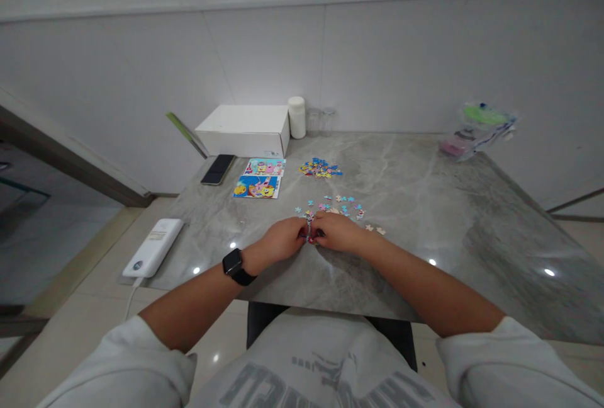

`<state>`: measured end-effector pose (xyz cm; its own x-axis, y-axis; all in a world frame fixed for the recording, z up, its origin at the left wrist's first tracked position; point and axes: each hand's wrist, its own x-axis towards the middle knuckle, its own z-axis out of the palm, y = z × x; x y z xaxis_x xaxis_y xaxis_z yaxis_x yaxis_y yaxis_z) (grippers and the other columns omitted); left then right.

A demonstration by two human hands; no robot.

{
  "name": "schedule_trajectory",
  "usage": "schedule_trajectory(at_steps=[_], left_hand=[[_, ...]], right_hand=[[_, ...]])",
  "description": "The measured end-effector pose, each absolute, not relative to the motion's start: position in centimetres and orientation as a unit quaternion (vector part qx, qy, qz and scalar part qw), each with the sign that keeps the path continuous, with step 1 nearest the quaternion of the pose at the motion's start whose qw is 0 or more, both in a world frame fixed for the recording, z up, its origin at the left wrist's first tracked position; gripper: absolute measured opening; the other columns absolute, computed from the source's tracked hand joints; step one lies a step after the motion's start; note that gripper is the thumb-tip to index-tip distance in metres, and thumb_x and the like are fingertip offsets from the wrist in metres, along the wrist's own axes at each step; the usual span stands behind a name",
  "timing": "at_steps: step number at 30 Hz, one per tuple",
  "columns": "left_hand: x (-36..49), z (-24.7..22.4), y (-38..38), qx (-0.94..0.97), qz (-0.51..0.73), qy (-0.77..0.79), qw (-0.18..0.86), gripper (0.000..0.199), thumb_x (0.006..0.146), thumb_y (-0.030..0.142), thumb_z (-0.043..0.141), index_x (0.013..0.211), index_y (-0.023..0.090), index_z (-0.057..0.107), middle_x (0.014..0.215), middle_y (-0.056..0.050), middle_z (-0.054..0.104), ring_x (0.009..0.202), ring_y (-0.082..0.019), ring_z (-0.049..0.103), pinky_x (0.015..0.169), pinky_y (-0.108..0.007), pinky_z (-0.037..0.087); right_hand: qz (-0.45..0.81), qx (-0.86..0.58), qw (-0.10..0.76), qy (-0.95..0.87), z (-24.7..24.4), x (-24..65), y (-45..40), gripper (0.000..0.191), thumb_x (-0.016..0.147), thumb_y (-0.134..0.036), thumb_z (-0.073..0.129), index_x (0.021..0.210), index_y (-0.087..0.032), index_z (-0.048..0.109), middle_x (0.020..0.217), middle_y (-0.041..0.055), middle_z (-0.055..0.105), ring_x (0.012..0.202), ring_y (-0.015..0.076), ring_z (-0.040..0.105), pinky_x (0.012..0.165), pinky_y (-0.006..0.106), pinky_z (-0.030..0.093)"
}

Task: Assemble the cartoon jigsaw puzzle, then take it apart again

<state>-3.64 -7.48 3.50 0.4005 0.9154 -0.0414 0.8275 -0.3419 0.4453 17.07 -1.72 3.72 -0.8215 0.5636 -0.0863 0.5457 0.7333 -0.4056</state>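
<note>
My left hand (pixel 286 236) and my right hand (pixel 337 232) meet near the front of the grey table, fingers closed. Between their fingertips are small colourful jigsaw puzzle pieces (pixel 309 232), partly hidden by the fingers. Just beyond my hands lie loose light-blue, pink and cream puzzle pieces (pixel 344 208). Farther back is a pile of blue and yellow puzzle pieces (pixel 321 169). Two printed cartoon picture cards (pixel 257 187) lie to the left of that pile.
A phone (pixel 218 169) lies left of the cards, before a white box (pixel 245 130). Beside the box stand a white bottle (pixel 297 118) and two clear glasses (pixel 319 123). A white corded device (pixel 155 247) sits at the left edge, a plastic bag (pixel 476 131) at the back right.
</note>
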Motion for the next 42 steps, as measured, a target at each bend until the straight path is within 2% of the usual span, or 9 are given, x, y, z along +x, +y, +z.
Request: schedule_trajectory(at_steps=[8, 15, 19, 23, 26, 29, 34, 38, 42], left_hand=[[-3.4, 3.0, -5.5, 0.798, 0.184, 0.511, 0.264, 0.012, 0.091, 0.022, 0.061, 0.092, 0.021, 0.073, 0.089, -0.003, 0.075, 0.08, -0.018, 0.065, 0.073, -0.028, 0.046], [-1.9, 2.7, -3.7, 0.732, 0.245, 0.53, 0.352, 0.015, 0.089, 0.027, 0.065, 0.094, 0.019, 0.075, 0.087, -0.002, 0.075, 0.075, -0.015, 0.062, 0.07, -0.026, 0.046], [-1.0, 2.6, -2.7, 0.69, 0.297, 0.534, 0.388, 0.019, 0.088, 0.034, 0.071, 0.099, 0.018, 0.074, 0.09, -0.002, 0.075, 0.073, -0.014, 0.063, 0.069, -0.025, 0.048], [-1.0, 2.3, -2.0, 0.662, 0.338, 0.537, 0.4, 0.023, 0.084, 0.035, 0.078, 0.098, 0.018, 0.071, 0.089, -0.001, 0.074, 0.073, -0.014, 0.063, 0.07, -0.026, 0.051], [-1.2, 2.2, -1.9, 0.682, 0.307, 0.544, 0.38, 0.016, 0.088, 0.033, 0.076, 0.095, 0.018, 0.072, 0.087, -0.002, 0.073, 0.075, -0.015, 0.064, 0.073, -0.027, 0.052], [-1.9, 2.5, -2.2, 0.751, 0.256, 0.537, 0.285, 0.013, 0.093, 0.03, 0.069, 0.098, 0.02, 0.077, 0.1, -0.006, 0.072, 0.091, -0.019, 0.067, 0.088, -0.033, 0.055], [-4.7, 3.0, -3.5, 0.796, 0.203, 0.551, 0.145, 0.033, 0.095, 0.036, 0.069, 0.124, 0.021, 0.071, 0.123, -0.011, 0.065, 0.112, -0.025, 0.064, 0.105, -0.041, 0.052], [-5.8, 2.7, -4.1, 0.801, 0.135, 0.565, 0.144, 0.056, 0.086, 0.041, 0.08, 0.134, 0.018, 0.063, 0.128, -0.014, 0.061, 0.115, -0.029, 0.063, 0.107, -0.043, 0.052], [-3.8, 2.2, -3.3, 0.814, 0.109, 0.544, 0.171, 0.04, 0.089, 0.029, 0.076, 0.127, 0.019, 0.068, 0.127, -0.014, 0.062, 0.112, -0.026, 0.064, 0.106, -0.04, 0.052]], right_hand=[[0.272, -0.361, 0.072, -0.889, 4.5, 18.8, -0.7, 0.015, 0.092, -0.014, 0.065, 0.1, -0.021, 0.075, 0.093, 0.0028, 0.076, 0.085, 0.0167, 0.066, 0.076, 0.025, 0.042], [0.202, -0.397, 0.125, -0.887, 4.3, 20.7, 0.6, 0.017, 0.095, -0.023, 0.068, 0.109, -0.023, 0.078, 0.112, 0.0088, 0.071, 0.099, 0.0193, 0.066, 0.087, 0.028, 0.046], [0.238, -0.38, 0.159, -0.88, 5.0, 21.1, 1.3, 0.011, 0.095, -0.027, 0.069, 0.095, -0.019, 0.077, 0.091, 0.0047, 0.071, 0.083, 0.016, 0.064, 0.078, 0.026, 0.045], [0.244, -0.393, 0.186, -0.867, 5.9, 21.7, 2.3, 0.013, 0.095, -0.027, 0.068, 0.096, -0.018, 0.077, 0.091, 0.0045, 0.072, 0.081, 0.0155, 0.064, 0.075, 0.026, 0.044], [0.226, -0.424, 0.124, -0.868, 5.7, 22.3, 3.1, 0.017, 0.098, -0.029, 0.065, 0.095, -0.019, 0.079, 0.092, 0.0057, 0.074, 0.084, 0.0175, 0.065, 0.076, 0.027, 0.044], [0.166, -0.467, 0.053, -0.867, 5.1, 23.6, 3.7, 0.018, 0.099, -0.027, 0.063, 0.1, -0.019, 0.079, 0.101, 0.0094, 0.076, 0.093, 0.0207, 0.067, 0.081, 0.028, 0.045], [0.134, -0.541, 0.002, -0.83, 4.1, 28.5, 3.2, 0.03, 0.094, -0.035, 0.071, 0.12, -0.02, 0.073, 0.111, 0.0122, 0.074, 0.098, 0.023, 0.069, 0.084, 0.03, 0.048], [0.161, -0.554, -0.042, -0.816, 3.4, 31.3, 2.1, 0.051, 0.078, -0.036, 0.086, 0.124, -0.021, 0.071, 0.114, 0.0124, 0.073, 0.098, 0.0252, 0.07, 0.083, 0.031, 0.05], [0.168, -0.52, -0.041, -0.836, 2.9, 29.4, 1.9, 0.038, 0.079, -0.022, 0.082, 0.117, -0.02, 0.074, 0.114, 0.0117, 0.072, 0.101, 0.0238, 0.069, 0.086, 0.029, 0.049]])
